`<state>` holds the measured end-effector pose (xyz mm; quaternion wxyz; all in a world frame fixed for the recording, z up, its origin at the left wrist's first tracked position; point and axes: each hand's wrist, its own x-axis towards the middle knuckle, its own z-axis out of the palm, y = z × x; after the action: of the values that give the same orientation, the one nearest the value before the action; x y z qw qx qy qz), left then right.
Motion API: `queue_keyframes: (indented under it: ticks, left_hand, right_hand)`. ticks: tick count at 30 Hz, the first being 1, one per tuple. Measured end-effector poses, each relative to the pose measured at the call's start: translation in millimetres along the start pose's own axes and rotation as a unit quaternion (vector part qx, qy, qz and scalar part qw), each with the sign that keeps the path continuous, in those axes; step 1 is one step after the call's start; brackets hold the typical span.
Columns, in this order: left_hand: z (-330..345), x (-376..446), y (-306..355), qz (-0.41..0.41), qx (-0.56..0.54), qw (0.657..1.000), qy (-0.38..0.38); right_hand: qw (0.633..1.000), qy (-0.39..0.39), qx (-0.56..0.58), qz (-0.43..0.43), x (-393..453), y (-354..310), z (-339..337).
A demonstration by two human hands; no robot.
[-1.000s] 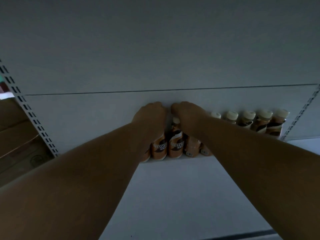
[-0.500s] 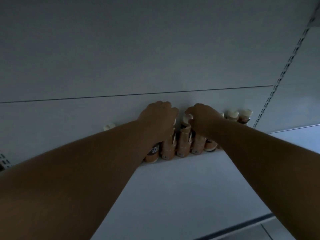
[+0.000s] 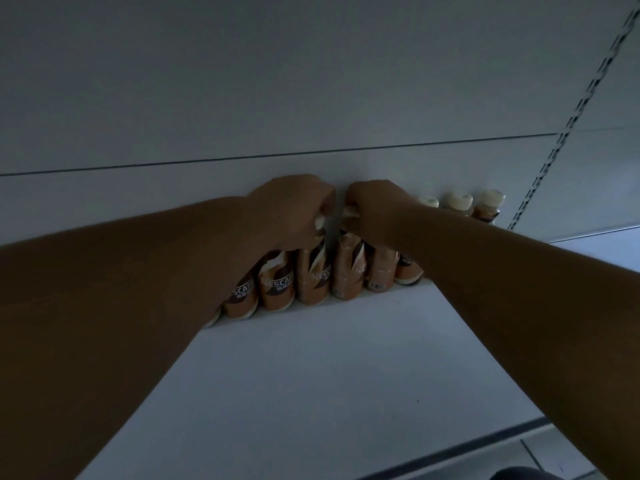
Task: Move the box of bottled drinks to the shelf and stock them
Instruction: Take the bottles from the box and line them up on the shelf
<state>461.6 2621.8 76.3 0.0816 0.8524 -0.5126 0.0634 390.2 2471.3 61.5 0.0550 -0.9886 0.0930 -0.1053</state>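
Observation:
A row of brown coffee bottles [image 3: 277,289] with cream caps stands at the back of a white shelf [image 3: 311,393], against the back panel. My left hand [image 3: 294,206] is closed over the cap of one bottle near the middle of the row. Beside it, my right hand [image 3: 377,206] grips the cap of the neighbouring bottle [image 3: 346,271]. Both forearms reach in from the front and hide parts of the row. Three more capped bottles [image 3: 457,202] show to the right of my right hand. No box is in view.
The underside of the shelf above [image 3: 311,64] fills the upper half of the view. A slotted upright [image 3: 571,116] runs down at the right. The shelf's dark front edge [image 3: 450,452] lies at the lower right, with floor beyond it.
The view has shifted slightly. Both hands have drawn closer together on the bottle caps, and more bottles show under my left forearm.

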Motion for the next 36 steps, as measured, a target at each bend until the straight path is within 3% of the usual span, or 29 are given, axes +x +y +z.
queue_keyframes:
  ticks: [5, 15, 20, 25, 36]
  left_hand:
    - [4.7, 3.4, 10.6, -0.034, 0.048, 0.998, 0.024]
    - [5.6, -2.6, 9.8, -0.042, 0.029, 0.998, 0.038]
    - [9.0, -0.7, 7.5, -0.033, 0.017, 0.999, 0.036]
    - [9.4, -1.2, 3.8, -0.024, 0.021, 0.999, 0.036]
    - [9.7, 1.5, 4.5, -0.044, 0.031, 0.998, 0.025]
  right_hand:
    - [1.0, -0.007, -0.012, 0.003, 2.4, -2.3, -1.4]
    - [0.999, -0.004, -0.02, 0.028, 4.4, -8.2, -5.8]
    - [0.997, -0.077, -0.008, -0.021, 2.2, -6.4, -10.8]
    - [0.999, -0.018, -0.023, -0.026, 0.5, -1.2, -4.3]
    - [0.999, -0.009, -0.037, -0.028, 7.0, -2.5, 0.0]
